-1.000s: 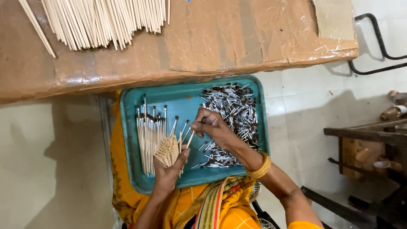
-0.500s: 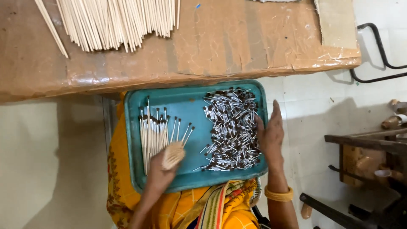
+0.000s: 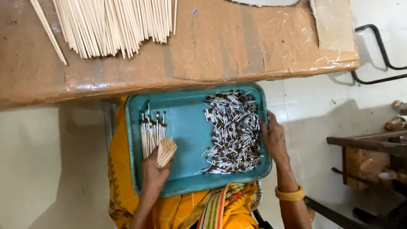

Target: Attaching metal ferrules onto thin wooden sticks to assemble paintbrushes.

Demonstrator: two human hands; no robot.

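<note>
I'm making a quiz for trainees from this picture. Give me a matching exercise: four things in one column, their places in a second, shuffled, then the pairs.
Things:
1. bundle of plain sticks
2. heap of small dark-tipped pieces
3. long pale sticks
4. row of dark-tipped sticks

Places:
A. on the brown table
B. right side of the teal tray
C. in the left hand
D. left side of the teal tray

Pairs: 1-C, 2-B, 3-A, 4-D

The single head camera is looking steeply down, at close range, onto the teal tray (image 3: 186, 114) at centre, table (image 3: 263, 46) at 12 o'clock.
</note>
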